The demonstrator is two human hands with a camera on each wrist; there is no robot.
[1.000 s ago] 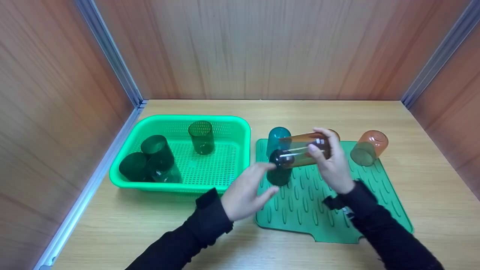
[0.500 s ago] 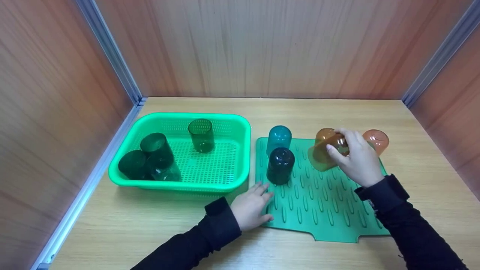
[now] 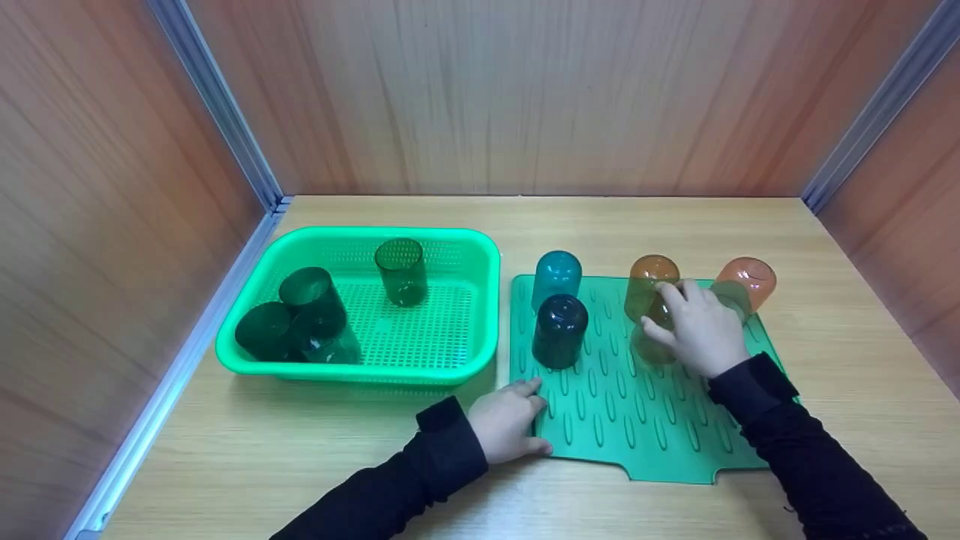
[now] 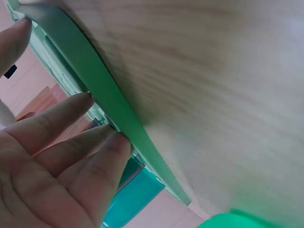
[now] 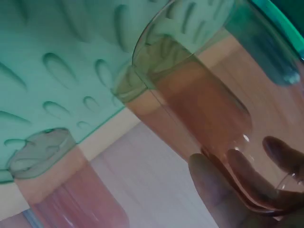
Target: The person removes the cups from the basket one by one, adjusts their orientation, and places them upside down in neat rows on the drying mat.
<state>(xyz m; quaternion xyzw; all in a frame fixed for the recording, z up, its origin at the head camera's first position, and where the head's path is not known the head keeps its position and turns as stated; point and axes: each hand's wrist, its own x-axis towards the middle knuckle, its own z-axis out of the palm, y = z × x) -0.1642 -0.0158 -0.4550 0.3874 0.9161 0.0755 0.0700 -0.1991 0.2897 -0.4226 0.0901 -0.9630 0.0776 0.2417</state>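
Setting: pale wood-grain tabletop point(image 3: 315, 457) before a reddish wood-grain back panel point(image 3: 487, 97). Landmark: flat green mat with raised oval ribs point(image 3: 656, 457).

Held item: transparent amber tumbler point(image 3: 649, 349), base up, over the mat's far right part. The person's right hand point(image 3: 703, 330) grasps it, thumb on the left side, other fingers round the base; the rim faces the mat. Whether the rim touches the mat cannot be told.

The left hand point(image 3: 505, 420) grasps nothing; extended fingers rest on the mat's left edge.

Also, all inverted: a second amber tumbler point(image 3: 649, 274) at the mat's far edge, behind the held one; a clear salmon-pink tumbler point(image 3: 756, 281) at its far right corner; a teal-blue tumbler point(image 3: 556, 274) at its far left corner; a near-black tumbler point(image 3: 560, 334) just in front of the teal-blue one.

Left of the mat: bright green perforated plastic basket point(image 3: 360, 372) containing an olive-green tumbler point(image 3: 403, 277), upright, and dark green tumblers point(image 3: 309, 294), overlapping, count unclear.

Obscured: held tumbler's base, partly behind fingers; the mat's right edge, covered by the dark right sleeve point(image 3: 795, 450).
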